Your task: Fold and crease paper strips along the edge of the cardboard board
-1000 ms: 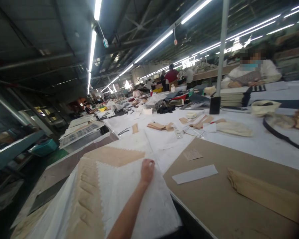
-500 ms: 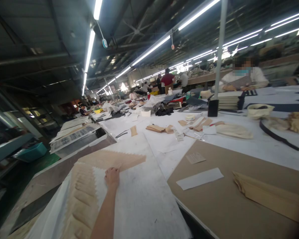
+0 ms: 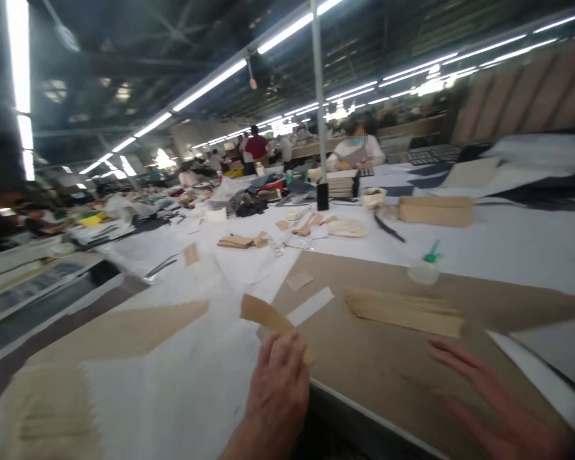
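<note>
My left hand [image 3: 278,383] is closed on a tan strip [image 3: 263,312], which sticks out ahead of the fingers above the gap between the white sheet and the brown board. On the right, my right hand [image 3: 489,396] is slightly blurred over the brown board [image 3: 364,370], fingers stretched and apart, holding nothing. A stack of tan strips [image 3: 405,311] lies on the board just beyond it. To the left, overlapping tan pieces with jagged edges [image 3: 124,329] rest on the white sheet [image 3: 182,383].
A small bottle with a green tip [image 3: 425,268] stands at the board's far edge. A white paper strip [image 3: 310,306] lies nearby. Behind, a metal post [image 3: 319,96] rises from the table, with a masked co-worker [image 3: 357,150] seated beyond. A dark gap runs along the board's near edge.
The view has swung right. My left hand has left the jagged tan pieces and now holds a tan strip nearer the board. My right hand has come into view.
</note>
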Tool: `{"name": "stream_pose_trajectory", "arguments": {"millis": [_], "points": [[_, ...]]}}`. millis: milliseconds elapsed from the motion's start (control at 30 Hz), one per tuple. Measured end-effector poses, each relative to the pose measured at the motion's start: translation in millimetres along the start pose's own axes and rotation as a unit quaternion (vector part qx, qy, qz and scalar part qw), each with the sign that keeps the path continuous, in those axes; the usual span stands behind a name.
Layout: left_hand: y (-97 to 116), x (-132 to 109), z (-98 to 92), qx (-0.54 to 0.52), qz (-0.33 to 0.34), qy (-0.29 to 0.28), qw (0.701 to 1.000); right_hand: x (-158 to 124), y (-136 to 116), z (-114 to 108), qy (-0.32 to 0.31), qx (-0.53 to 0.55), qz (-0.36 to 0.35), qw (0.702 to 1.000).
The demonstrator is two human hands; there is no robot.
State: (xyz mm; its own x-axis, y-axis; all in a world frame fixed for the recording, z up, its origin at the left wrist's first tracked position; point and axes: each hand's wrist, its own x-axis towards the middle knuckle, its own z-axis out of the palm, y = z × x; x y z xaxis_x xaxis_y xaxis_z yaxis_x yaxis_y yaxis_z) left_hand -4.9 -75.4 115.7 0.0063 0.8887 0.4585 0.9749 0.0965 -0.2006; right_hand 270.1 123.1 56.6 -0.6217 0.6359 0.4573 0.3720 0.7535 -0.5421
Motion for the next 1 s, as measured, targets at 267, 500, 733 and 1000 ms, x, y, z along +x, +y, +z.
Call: {"name": "stream_pose_trajectory", "arguments": {"millis": [267,500,733,1000], "points": [[91,41,-18.9,-0.147,0.252,0.103,0.951,-30,-48,-54,-0.289,0.216,0.078,0.929],[97,42,34.4,-0.204,0.087,0.036,0.974,-59,10,-83,-0.271,0.275,0.211,0.898],[114,22,91.1,-0.143,-0.067,-0.039,0.987,-39,37,-57,-0.199,-0.127,0.150,0.960],[112,9,105.2,-0.145,-0.100,-0.098,0.979,-71,1,2,-0.121,-0.161,0.059,0.978]]}}
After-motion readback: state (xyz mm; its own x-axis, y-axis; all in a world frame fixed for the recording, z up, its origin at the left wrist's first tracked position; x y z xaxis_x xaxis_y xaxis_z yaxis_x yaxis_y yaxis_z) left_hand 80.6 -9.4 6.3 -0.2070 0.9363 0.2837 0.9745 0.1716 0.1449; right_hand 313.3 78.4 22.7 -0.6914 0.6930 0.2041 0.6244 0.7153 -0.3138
